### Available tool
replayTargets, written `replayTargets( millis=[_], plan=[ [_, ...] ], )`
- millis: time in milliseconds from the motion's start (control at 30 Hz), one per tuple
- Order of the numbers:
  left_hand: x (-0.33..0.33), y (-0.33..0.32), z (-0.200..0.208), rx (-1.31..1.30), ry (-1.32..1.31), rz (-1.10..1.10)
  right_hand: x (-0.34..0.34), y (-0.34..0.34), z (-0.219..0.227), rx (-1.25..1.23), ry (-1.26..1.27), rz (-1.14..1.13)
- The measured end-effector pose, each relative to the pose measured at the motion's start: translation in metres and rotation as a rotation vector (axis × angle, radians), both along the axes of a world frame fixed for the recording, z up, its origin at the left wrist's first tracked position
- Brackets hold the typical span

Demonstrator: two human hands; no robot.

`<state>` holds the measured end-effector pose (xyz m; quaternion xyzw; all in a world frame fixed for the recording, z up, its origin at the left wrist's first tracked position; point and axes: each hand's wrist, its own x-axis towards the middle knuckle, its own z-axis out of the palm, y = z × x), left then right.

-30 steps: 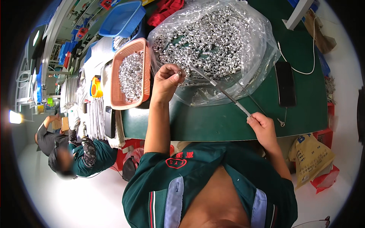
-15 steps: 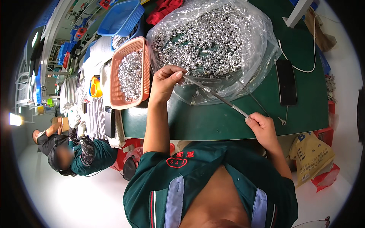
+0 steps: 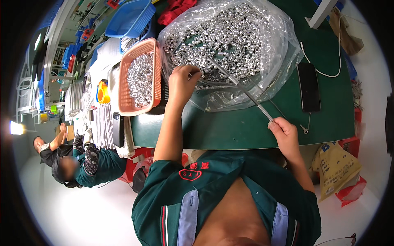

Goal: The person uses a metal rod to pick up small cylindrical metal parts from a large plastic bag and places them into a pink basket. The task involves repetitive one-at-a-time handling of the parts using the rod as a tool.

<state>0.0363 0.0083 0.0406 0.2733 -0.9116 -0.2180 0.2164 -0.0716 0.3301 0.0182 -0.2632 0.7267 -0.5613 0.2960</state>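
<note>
My right hand (image 3: 285, 133) is closed round the near end of a thin metal rod (image 3: 250, 98). The rod slants away to the upper left, and its far end lies over a heap of small silver metal sleeves (image 3: 230, 45) in an open clear plastic bag (image 3: 283, 41). A sleeve-like collar (image 3: 234, 80) sits partway along the rod. At the bag's near left edge is my left hand (image 3: 182, 84), its fingers curled and pinched together. What they hold, if anything, cannot be made out.
An orange basket (image 3: 156, 96) of similar small metal pieces stands left of the bag, with blue baskets (image 3: 129, 24) behind it. A black phone (image 3: 308, 88) and a white cable (image 3: 334, 76) lie at right on the green table (image 3: 230, 133). Two people sit at far left.
My left hand has let go of the rod's far end and moved slightly away from it. The rod now points more steeply away, over the sleeves, held by my right hand alone.
</note>
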Motion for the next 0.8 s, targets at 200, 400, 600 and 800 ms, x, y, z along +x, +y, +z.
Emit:
replayTargets(
  millis=[200, 400, 600, 800],
  plan=[
    [-0.005, 0.0, -0.021, -0.221, -0.139, -0.056, 0.001, 0.0, -0.001, 0.007, 0.003, 0.0],
    [-0.003, 0.005, -0.024, -0.252, -0.133, -0.142, 0.0, 0.0, 0.0, 0.014, 0.015, 0.012],
    [0.004, 0.001, -0.018, 0.321, 0.152, 0.006, -0.001, 0.0, 0.002, 0.016, 0.018, 0.016],
    [0.014, -0.01, -0.027, 1.537, 0.825, -0.186, 0.001, -0.001, 0.001, 0.033, 0.026, 0.037]
  ],
)
